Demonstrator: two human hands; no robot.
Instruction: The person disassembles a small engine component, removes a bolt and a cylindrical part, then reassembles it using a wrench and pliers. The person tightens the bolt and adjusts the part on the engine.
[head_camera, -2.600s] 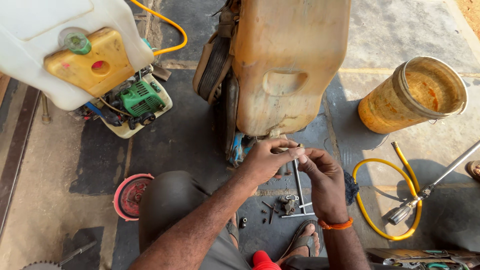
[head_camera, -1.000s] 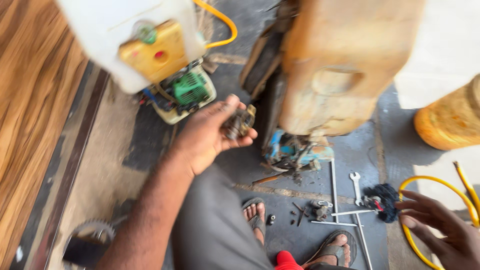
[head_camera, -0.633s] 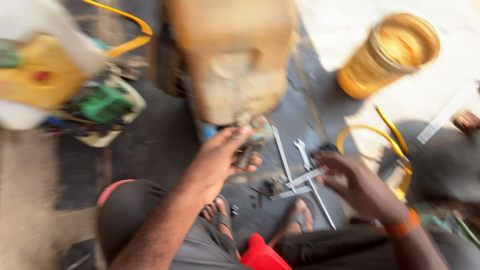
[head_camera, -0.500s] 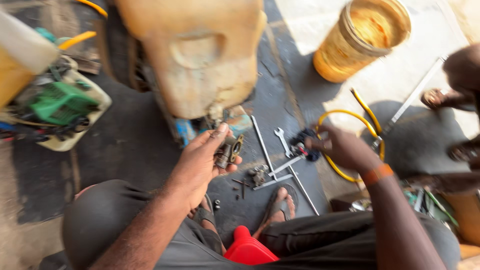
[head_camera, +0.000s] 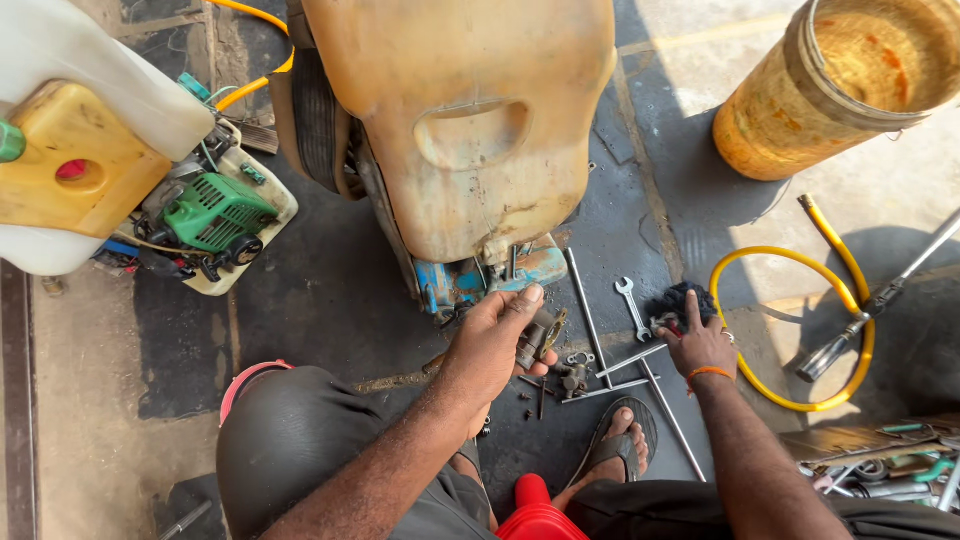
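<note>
Down on a dark, grimy concrete floor (head_camera: 330, 300) in hard sunlight, with a paler sandy strip along the left edge; a big stained tan tank (head_camera: 460, 120) leans up in the middle over a blue pump base (head_camera: 470, 280), a white and yellow sprayer (head_camera: 80, 140) with a green engine (head_camera: 215, 210) sits off to the left, and a rusty orange bucket (head_camera: 850, 85) stands at top right; a yellow hose (head_camera: 790, 300) loops on the ground to the right, ending by a metal nozzle (head_camera: 850, 340). Loose bits are scattered between the feet: a spanner (head_camera: 632, 305), long metal rods (head_camera: 625, 365), small screws and fittings.

Now the small metal part (head_camera: 540, 335): greyish, dirty, blocky, possibly a carburettor, though it is partly covered by the fingers; it is up off the floor, just below the blue pump base and above the scattered screws.

Left hand (head_camera: 495, 345) comes in from the lower left, forearm raised, palm turned inward, fingers curled and clamped around that part with the thumb on top; right hand (head_camera: 700, 340) reaches out low to the right, fingers loose and spread, tips resting on a dark rag (head_camera: 675, 300) beside the spanner, gripping nothing as far as can be seen; an orange band circles its wrist.
</note>
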